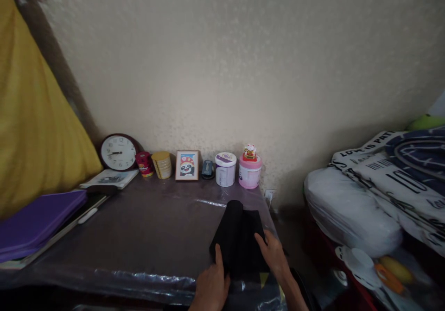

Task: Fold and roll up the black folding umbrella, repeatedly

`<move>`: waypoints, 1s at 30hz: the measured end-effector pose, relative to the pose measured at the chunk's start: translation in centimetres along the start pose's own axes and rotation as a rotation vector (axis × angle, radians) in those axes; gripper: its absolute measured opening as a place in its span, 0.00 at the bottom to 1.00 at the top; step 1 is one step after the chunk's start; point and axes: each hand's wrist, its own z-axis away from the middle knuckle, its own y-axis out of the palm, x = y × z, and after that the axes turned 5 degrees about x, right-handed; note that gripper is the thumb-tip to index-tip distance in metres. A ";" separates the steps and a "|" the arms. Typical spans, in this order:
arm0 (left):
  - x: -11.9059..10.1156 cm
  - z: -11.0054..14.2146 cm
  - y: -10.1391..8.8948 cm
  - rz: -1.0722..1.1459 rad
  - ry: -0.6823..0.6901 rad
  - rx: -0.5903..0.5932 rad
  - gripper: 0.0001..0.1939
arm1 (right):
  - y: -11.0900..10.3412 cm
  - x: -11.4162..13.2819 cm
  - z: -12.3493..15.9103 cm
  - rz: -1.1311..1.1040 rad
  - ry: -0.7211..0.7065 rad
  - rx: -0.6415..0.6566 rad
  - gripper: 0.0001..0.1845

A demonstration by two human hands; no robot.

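A black cloth-like sheet [236, 241] lies at the right front of the table, its left part folded or rolled over into a raised ridge. At its lower left edge is my left hand [211, 285], the index finger stretched along the cloth and the thumb close to it, gripping the edge. My right hand [274, 254] pinches the right edge between thumb and fingers. The fingers beneath the cloth are hidden. Between the two hands, the near end of the cloth reaches the table's front edge.
Along the wall stand a clock [120, 152], a red can [144, 164], a yellow-lidded container [162, 165], a framed panda picture [187, 166], a white tub [225, 169] and a pink tub [249, 174]. Purple folders [41, 220] lie left. Bedding [392, 176] is piled right.
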 end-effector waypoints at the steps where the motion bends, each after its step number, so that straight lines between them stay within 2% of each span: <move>1: -0.1 0.0 -0.1 -0.003 -0.002 0.005 0.35 | 0.1 0.2 -0.1 -0.027 -0.008 0.004 0.16; 7: -0.5 0.0 -0.4 -0.024 -0.078 0.029 0.34 | 1.0 3.6 -1.5 -0.183 -0.064 0.110 0.18; 12: -0.7 -0.1 -0.3 -0.046 -0.093 0.004 0.33 | 3.2 6.5 -3.0 -0.192 -0.052 0.162 0.20; 19: -0.8 0.0 -0.5 -0.057 -0.086 0.005 0.33 | 5.7 8.8 -3.3 -0.031 -0.005 0.244 0.21; 26: -0.7 -0.2 -0.4 -0.039 -0.097 0.012 0.32 | 6.3 9.5 -3.2 0.205 -0.036 0.319 0.18; 30: 0.0 0.4 -0.2 -0.001 -0.062 -0.005 0.31 | 6.3 9.7 -3.3 0.242 -0.053 0.327 0.19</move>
